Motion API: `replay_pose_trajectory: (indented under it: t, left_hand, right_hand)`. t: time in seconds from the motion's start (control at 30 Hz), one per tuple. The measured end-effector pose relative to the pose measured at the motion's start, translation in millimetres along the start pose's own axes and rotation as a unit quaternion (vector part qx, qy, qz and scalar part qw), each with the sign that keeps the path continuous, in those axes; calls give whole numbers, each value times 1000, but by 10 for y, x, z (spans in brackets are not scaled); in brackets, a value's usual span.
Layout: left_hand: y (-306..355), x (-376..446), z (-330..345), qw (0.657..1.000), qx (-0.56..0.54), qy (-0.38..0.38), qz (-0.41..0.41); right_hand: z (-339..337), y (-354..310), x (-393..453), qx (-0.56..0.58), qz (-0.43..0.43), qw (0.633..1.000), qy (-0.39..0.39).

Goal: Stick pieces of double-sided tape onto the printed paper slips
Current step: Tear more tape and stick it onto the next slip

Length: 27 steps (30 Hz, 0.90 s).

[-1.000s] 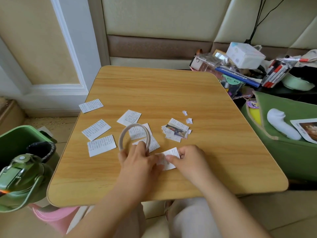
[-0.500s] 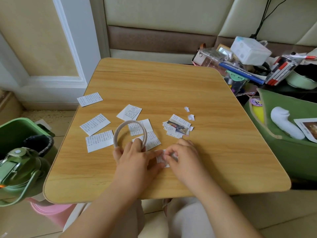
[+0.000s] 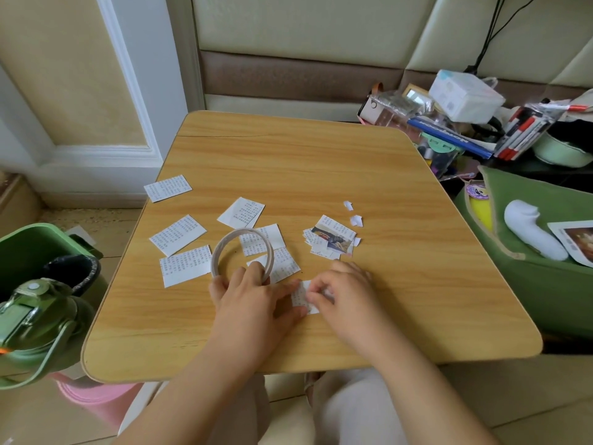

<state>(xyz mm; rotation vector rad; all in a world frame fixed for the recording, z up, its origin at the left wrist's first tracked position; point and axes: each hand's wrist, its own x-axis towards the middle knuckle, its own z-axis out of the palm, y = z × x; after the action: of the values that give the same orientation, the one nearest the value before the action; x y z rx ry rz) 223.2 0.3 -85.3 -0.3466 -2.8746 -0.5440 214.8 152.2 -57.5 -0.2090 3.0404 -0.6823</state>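
On the smooth wood-grain table (image 3: 321, 162) with rounded corners, the left hand (image 3: 253, 303) grips a thin, pale tape roll (image 3: 242, 252) standing on edge, fingers hooked through its ring. The right hand (image 3: 346, 293) pinches a small white paper slip (image 3: 301, 297) lying flat between both hands at the table's 6 o'clock side. More rectangular slips (image 3: 178, 234) with fine print too small to read lie toward 9 o'clock; a small stack of slips (image 3: 332, 237) with a photo sits just beyond the right hand.
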Motion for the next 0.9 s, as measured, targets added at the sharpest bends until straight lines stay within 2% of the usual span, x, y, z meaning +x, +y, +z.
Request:
replay_pose_trajectory:
  t: [0.13,0.23,0.33,0.47,0.57,0.77,0.9]
  left_hand:
    - [-10,10,-23,1000,-1,-18,-1]
    - [9,9,-39,1000,-1,-15,-1]
    - [21,12,-59,1000,-7,-23,7]
    - [27,30,-63,1000,6,-22,18]
    - [10,30,-67,999,-7,-32,7]
    - [30,42,-82,999,-23,-35,21]
    - [46,42,-100,1000,-1,-21,14]
  right_hand:
    - [-145,265,-62,-10,30,999,22]
    - [-78,116,-11,-18,-6,1000,-4]
    - [49,-68,37,25,-45,999,-12]
    - [-29,142,-18,76,-4,997,-2]
    - [-122,295,-53,69,9,997,12]
    - [42,-62,74,52,-60,997,-15]
    - [-70,105,24,40,-22,999,-25]
